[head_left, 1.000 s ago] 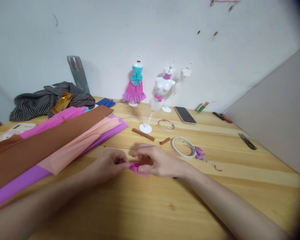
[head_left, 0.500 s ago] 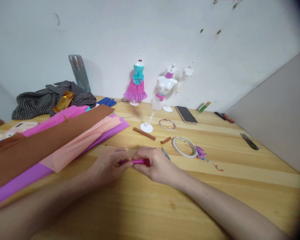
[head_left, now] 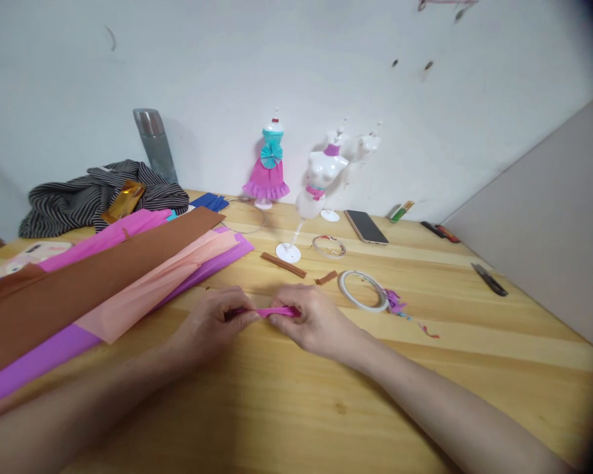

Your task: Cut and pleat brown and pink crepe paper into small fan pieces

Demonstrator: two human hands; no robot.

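Observation:
Between my two hands a narrow strip of folded pink crepe paper (head_left: 275,311) is held level above the table. My left hand (head_left: 222,319) pinches its left end between thumb and fingers. My right hand (head_left: 311,316) is closed on the other end, the fingertips a short gap from the left ones. Both palms hide part of the strip. Just beyond the hands lie a folded brown paper strip (head_left: 283,264) and a small brown scrap (head_left: 327,278). A white mini dress form (head_left: 321,170) with pink bands at neck and waist stands behind them.
Paper sheets, brown on top (head_left: 103,280), spread over the left, near striped cloth (head_left: 79,201) and a bottle (head_left: 155,145). A dressed form (head_left: 267,171) stands at the wall. Tape rolls (head_left: 342,289), a phone (head_left: 366,227) and a cutter (head_left: 489,280) lie rightward.
My fingertips have moved slightly apart, so more of the pink strip shows between them. The right hand has shifted right and now covers the blue-handled tool beside it.

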